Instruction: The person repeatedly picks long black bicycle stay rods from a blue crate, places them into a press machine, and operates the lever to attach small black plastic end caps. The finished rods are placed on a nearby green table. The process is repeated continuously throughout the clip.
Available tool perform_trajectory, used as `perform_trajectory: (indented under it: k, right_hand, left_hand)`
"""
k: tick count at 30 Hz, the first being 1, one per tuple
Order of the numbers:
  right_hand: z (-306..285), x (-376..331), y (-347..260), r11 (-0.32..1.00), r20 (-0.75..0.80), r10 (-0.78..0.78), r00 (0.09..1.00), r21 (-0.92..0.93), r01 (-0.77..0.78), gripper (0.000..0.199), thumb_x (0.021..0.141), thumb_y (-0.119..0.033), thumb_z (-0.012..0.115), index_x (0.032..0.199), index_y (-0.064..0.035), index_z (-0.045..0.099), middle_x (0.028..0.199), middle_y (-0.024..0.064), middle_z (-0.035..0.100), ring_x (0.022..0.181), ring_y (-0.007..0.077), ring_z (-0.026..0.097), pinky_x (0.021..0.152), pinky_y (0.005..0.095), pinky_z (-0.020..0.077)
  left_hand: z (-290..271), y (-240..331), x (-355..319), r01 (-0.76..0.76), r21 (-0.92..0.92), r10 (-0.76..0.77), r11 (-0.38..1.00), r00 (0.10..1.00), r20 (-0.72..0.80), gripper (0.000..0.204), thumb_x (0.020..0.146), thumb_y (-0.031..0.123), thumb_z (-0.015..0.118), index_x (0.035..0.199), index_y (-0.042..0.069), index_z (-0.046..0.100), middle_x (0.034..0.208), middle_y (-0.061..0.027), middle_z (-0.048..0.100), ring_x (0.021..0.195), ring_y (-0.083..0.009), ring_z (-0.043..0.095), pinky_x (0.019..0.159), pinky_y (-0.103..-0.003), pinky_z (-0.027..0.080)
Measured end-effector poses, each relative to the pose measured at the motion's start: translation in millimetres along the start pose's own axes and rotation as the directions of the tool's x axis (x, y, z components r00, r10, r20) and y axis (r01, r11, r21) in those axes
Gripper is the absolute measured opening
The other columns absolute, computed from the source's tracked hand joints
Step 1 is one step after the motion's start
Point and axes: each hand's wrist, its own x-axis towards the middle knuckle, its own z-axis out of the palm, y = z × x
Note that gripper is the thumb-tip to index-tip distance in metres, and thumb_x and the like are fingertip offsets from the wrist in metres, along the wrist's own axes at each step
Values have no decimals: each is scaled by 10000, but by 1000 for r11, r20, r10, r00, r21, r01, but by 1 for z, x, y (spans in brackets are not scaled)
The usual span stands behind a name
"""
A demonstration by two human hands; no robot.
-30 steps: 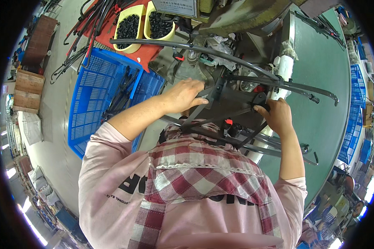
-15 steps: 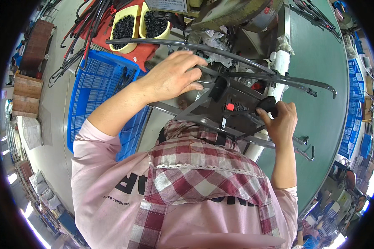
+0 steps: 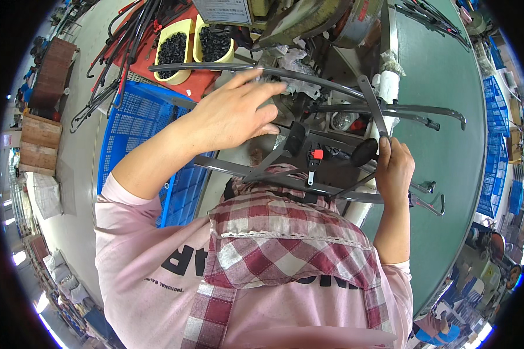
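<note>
A dark tubular metal frame (image 3: pixel 227 168) lies across in front of my body, with a long curved bar (image 3: pixel 308 77) along its far side. My left hand (image 3: pixel 236 110) hovers by the far bar, fingers apart, with nothing visible in them. On the right, my right hand (image 3: pixel 395 171) pinches the near end of a flat grey strip (image 3: pixel 371 104) that points away from me. Beside its thumb is a black oval pad (image 3: pixel 364 152). A black curved pad (image 3: pixel 296 138) and a red-tipped clip (image 3: pixel 316 155) sit mid-frame.
Two yellow bins (image 3: pixel 183 28) of small black parts stand on red cloth (image 3: pixel 199 81) at the far left. Below is a blue crate (image 3: pixel 113 134). A machine (image 3: pixel 308 23) stands at the back. A green table (image 3: pixel 442 70) extends right, past a white-wrapped post (image 3: pixel 388 87).
The flat strip now stands out away from me from my right hand, which earlier was at the oval pad. My left hand has shifted slightly left.
</note>
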Motion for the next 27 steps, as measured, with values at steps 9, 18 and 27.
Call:
perform_trajectory:
  k: [9,18,27]
  right_hand:
    - [40,23,18,995,207,-15,978,-94,36,362,993,-318,533,794,-16,551,690,230,591,696,433,598,632,508,463]
    - [73,21,24,954,443,46,896,-286,92,396,982,-383,522,842,-24,613,669,242,628,656,438,636,624,533,490]
    - [89,141,-75,995,728,92,680,-35,-98,576,1008,-439,445,701,0,658,613,198,638,724,403,666,733,477,505]
  left_hand:
    - [114,0,-38,332,-376,-300,865,943,143,267,937,279,609,930,41,488,782,-207,616,774,-456,606,636,-520,474]
    - [183,-9,-58,565,-505,-444,653,825,348,300,952,277,577,1146,91,443,851,-235,656,791,-457,631,685,-549,475]
    - [47,-122,-60,589,-473,-294,655,775,559,342,967,174,525,1291,71,564,1045,-219,669,956,-392,646,825,-466,510]
